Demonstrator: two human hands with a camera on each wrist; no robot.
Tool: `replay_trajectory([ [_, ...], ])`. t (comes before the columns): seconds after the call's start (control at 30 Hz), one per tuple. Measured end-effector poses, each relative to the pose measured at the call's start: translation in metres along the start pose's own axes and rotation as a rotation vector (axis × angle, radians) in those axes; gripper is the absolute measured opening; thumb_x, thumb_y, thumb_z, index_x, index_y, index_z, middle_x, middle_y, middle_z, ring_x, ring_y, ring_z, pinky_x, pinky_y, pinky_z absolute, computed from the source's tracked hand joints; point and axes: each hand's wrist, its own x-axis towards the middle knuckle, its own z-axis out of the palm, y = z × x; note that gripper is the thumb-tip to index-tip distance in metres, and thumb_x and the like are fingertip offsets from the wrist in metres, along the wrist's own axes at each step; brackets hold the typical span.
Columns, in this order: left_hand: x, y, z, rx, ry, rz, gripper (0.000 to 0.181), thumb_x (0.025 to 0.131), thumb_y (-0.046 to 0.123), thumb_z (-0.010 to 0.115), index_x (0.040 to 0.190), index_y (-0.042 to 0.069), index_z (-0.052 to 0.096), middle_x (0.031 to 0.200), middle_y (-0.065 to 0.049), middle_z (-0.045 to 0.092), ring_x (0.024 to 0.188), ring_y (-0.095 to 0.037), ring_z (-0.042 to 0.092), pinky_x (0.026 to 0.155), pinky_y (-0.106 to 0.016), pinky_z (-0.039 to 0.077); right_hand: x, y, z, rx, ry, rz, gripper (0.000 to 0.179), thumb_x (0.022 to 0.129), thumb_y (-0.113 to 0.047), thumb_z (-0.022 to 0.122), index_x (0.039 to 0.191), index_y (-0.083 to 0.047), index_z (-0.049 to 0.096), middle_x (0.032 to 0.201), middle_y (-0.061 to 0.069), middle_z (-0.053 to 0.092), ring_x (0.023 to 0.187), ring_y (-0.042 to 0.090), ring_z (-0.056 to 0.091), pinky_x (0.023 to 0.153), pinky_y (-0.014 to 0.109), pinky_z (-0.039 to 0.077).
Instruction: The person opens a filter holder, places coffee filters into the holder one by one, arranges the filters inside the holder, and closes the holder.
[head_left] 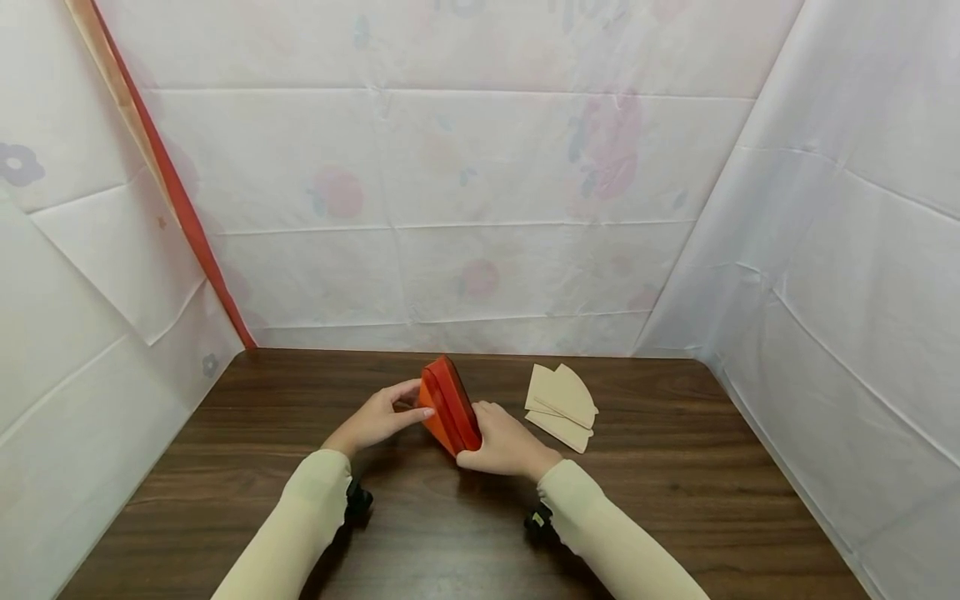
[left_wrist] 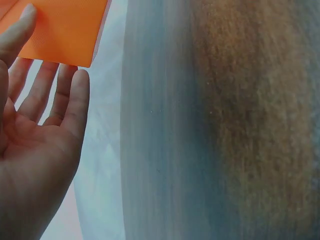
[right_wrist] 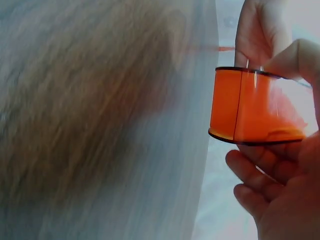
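An orange-red box (head_left: 450,404) with dark edging is held tilted above the wooden table between both hands. In the right wrist view its curved side (right_wrist: 240,105) looks glossy and partly see-through, with black rims above and below. My right hand (head_left: 506,439) grips it from the right, thumb on one rim and fingers beneath the other. At the box's left, my left hand (head_left: 382,417) has its thumb across the flat orange face (left_wrist: 65,30) and its fingers behind the edge, pinching it. What is inside the box is hidden.
Several cream, fan-shaped flat pieces (head_left: 562,404) lie overlapping on the dark wooden table (head_left: 660,500), right of the hands. White patterned sheets (head_left: 480,167) hang at the back and both sides. A red strip (head_left: 195,225) runs down the back left corner.
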Motion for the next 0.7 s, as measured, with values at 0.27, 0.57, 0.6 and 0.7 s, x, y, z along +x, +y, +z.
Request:
replay_trajectory([
  [0.27, -0.006, 0.003, 0.004, -0.039, -0.043, 0.019, 0.055, 0.095, 0.037, 0.071, 0.143, 0.018, 0.052, 0.113, 0.001, 0.066, 0.106, -0.019, 0.06, 0.097, -0.046, 0.046, -0.005, 0.004, -0.009, 0.039, -0.069, -0.039, 0.037, 0.077, -0.027, 0.07, 0.109, -0.014, 0.058, 0.101, -0.006, 0.056, 0.088, 0.011, 0.052, 0.072, 0.027, 0.049],
  [0.57, -0.011, 0.01, 0.011, -0.115, -0.045, 0.05, 0.046, 0.095, 0.028, 0.073, 0.135, 0.011, 0.055, 0.119, -0.003, 0.066, 0.108, -0.022, 0.062, 0.096, -0.044, 0.048, -0.007, 0.01, -0.014, 0.033, -0.101, -0.05, 0.039, 0.076, -0.025, 0.071, 0.111, -0.016, 0.057, 0.097, -0.007, 0.055, 0.086, 0.01, 0.053, 0.071, 0.026, 0.049],
  [0.6, -0.012, 0.011, 0.011, -0.125, -0.049, 0.055, 0.045, 0.095, 0.026, 0.073, 0.134, 0.011, 0.055, 0.118, -0.004, 0.066, 0.108, -0.022, 0.063, 0.095, -0.044, 0.049, -0.008, 0.01, -0.015, 0.035, -0.1, -0.053, 0.038, 0.076, -0.025, 0.071, 0.11, -0.016, 0.057, 0.096, -0.007, 0.055, 0.086, 0.01, 0.053, 0.071, 0.026, 0.049],
  [0.7, -0.013, 0.012, 0.014, -0.134, -0.057, 0.059, 0.043, 0.095, 0.024, 0.073, 0.131, 0.011, 0.055, 0.117, -0.004, 0.065, 0.107, -0.022, 0.064, 0.094, -0.042, 0.05, -0.01, 0.011, -0.018, 0.026, -0.099, -0.058, 0.035, 0.076, -0.024, 0.071, 0.107, -0.017, 0.058, 0.094, -0.008, 0.055, 0.085, 0.01, 0.053, 0.071, 0.027, 0.049],
])
